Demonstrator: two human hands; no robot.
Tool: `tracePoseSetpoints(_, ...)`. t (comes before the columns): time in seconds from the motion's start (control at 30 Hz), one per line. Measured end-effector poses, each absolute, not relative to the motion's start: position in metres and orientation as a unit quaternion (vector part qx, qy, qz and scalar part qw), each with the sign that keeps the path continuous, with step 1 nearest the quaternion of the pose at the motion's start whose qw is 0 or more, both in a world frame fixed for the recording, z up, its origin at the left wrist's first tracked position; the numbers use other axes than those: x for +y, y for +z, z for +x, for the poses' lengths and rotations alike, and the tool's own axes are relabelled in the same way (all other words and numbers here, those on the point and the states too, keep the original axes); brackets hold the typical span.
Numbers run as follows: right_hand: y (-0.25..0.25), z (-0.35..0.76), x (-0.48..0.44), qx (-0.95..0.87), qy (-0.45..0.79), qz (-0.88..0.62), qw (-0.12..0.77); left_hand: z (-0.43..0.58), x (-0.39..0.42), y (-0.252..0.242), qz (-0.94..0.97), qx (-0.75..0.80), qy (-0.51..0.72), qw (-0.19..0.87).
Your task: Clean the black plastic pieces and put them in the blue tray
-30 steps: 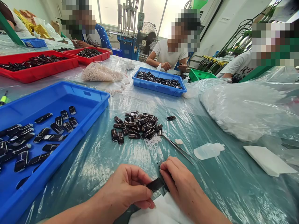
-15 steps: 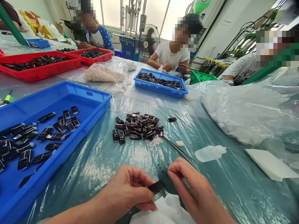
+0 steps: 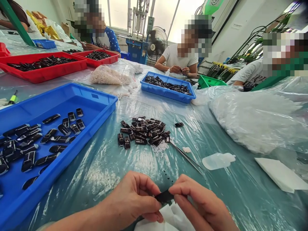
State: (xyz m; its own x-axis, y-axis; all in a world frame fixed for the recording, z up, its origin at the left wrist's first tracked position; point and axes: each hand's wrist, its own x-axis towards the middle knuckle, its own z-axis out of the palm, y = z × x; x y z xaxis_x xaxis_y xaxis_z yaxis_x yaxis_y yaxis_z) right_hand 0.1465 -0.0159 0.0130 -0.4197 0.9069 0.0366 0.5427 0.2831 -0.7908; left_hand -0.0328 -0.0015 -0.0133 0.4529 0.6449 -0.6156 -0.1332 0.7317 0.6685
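Low in the view, my left hand [image 3: 141,199] pinches one end of a small flat black piece [image 3: 164,196]. My right hand [image 3: 192,199] has its thumb and fingers closed at the piece's other end. Beneath both hands lies a crumpled white cloth or tissue [image 3: 172,218]. Tiny black specks [image 3: 166,175] dot the plastic sheet just beyond the fingers. Farther off is a pile of glossy black pieces with pale line markings [image 3: 144,130], with metal tweezers [image 3: 185,157] beside it. A translucent squeeze bottle [image 3: 218,161] lies on its side to the right.
A large blue tray [image 3: 96,126] with scattered black pieces takes up the left. Another blue tray [image 3: 166,93], two red trays [image 3: 45,75] and a bag of beige bits [image 3: 108,75] stand farther back. Bulky plastic bags [image 3: 255,118] fill the right. Co-workers sit across the table.
My right hand has come in from the right and closed on the free end of the black piece. The left hand keeps its hold. The view has shifted slightly.
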Motion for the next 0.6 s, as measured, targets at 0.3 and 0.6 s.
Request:
tracePoseSetpoints(0.3, -0.014, 0.168, 0.008, -0.821, 0.213, -0.495, 0.189, -0.035, -0.001, -0.011, 0.274, 0.478, 0.234, 0.801)
tracePoseSetpoints(0.6, -0.024, 0.161, 0.007, -0.855, 0.123, -0.475, 0.166, -0.034, -0.001, -0.009, 0.272, 0.485, 0.236, 0.797)
